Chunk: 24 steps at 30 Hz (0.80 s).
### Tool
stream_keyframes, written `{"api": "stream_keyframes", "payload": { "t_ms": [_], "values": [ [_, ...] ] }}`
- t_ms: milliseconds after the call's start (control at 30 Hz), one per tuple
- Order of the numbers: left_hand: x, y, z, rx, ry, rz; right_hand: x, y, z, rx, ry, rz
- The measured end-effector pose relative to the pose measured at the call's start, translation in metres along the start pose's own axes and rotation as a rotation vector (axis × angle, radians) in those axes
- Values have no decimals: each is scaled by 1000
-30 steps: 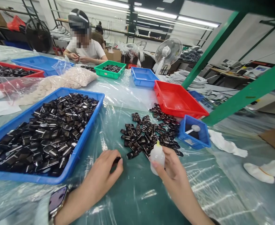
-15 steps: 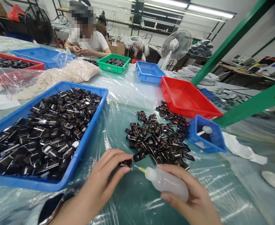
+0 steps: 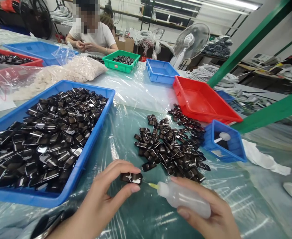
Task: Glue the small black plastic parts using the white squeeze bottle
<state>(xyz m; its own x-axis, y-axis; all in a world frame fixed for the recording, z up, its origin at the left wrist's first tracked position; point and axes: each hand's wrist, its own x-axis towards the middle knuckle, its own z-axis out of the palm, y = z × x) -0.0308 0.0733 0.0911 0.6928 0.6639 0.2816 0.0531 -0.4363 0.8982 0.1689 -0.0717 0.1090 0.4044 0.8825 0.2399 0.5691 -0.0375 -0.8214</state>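
Between the thumb and fingers of my left hand is a small glossy black part. My right hand is wrapped round a translucent white bottle with a yellow-based needle tip. The needle points left, its thin end close beside the held part; whether they touch I cannot tell. Behind my hands a loose pile of similar black parts lies on the plastic-covered table. To the left, a large blue tray is heaped with more of them.
A red tray and a small blue bin with a white spoon stand at the right, by a green post. Farther back are a green tray, a blue tray, a bag and a seated person.
The held black part is turned so that its shiny face shows more. My right hand and the bottle have shifted slightly right and down. The whole view has tilted a little.
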Motion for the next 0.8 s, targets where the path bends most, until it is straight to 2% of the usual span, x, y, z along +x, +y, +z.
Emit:
{"api": "stream_keyframes", "payload": {
  "t_ms": [267, 433, 633, 800],
  "values": [
    [0, -2, -2, -14, -74, 19, 1, -3, 1, 8, -8, 17],
    [0, -1, 0, -69, -135, 87, 0, -4, 4, 36, 7, 16],
    [-2, 1, -1, -46, -158, 115, 3, -6, 1, 43, -104, -2],
    [-3, 3, -3, -26, -169, 111, 4, -5, -3, 56, -144, -5]
  ]
}}
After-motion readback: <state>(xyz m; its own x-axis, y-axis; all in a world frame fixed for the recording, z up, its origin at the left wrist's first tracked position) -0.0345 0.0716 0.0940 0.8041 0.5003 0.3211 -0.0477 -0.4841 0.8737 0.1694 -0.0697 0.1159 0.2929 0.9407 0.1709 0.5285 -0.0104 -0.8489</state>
